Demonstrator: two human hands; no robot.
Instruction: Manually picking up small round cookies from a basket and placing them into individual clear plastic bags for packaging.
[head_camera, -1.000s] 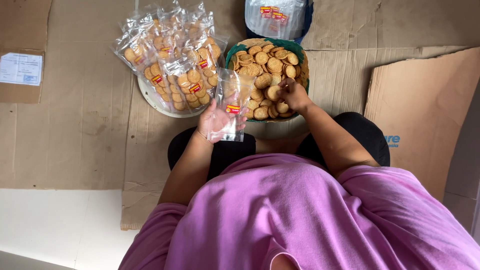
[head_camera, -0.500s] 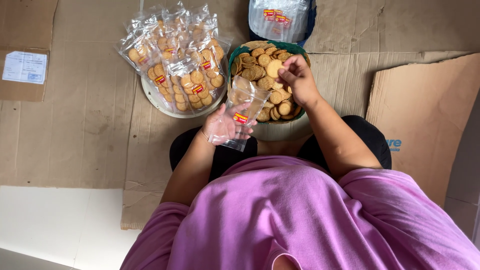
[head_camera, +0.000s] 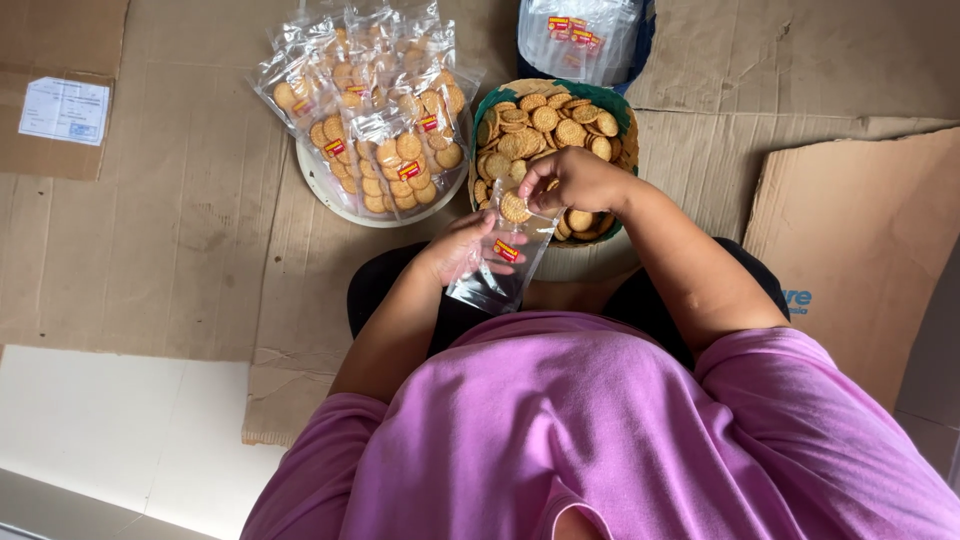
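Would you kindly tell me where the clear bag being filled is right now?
In the head view, the clear bag is mid-frame, held by the left hand, just below the biscuit basket.

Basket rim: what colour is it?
Green, on the basket of biscuits; the head view shows it best.

The scene is lit evenly by soft, diffuse daylight; no single source can be made out. Only faint shadows are cast beneath the arms. Small glints are seen on the clear plastic bags (head_camera: 375, 120). Focus is sharp throughout, though the right hand (head_camera: 572, 180) is slightly blurred. Little edge distortion is noticed.
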